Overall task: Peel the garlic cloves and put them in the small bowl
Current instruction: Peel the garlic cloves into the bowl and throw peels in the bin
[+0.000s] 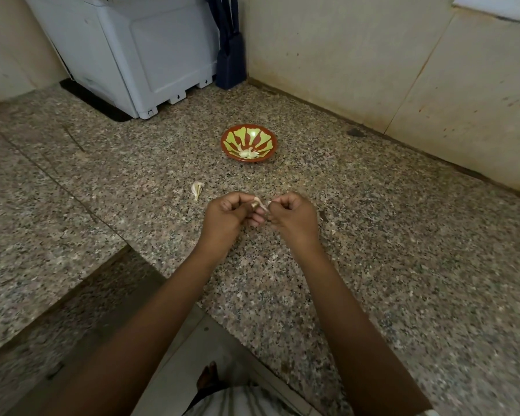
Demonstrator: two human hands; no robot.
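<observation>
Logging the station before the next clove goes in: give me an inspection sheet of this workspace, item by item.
Surface: speckled granite counter.
Job's things: small bowl holds peeled cloves; one garlic clove sits between the hands.
Clutter: pale garlic piece lies on the counter left of the hands; clove or husk, cannot tell.
Grippers: left hand grips the garlic clove; right hand pinches its skin.
Cables: nothing seen.
Surroundings: white appliance and dark blue object stand in the corner; tiled walls behind.
</observation>
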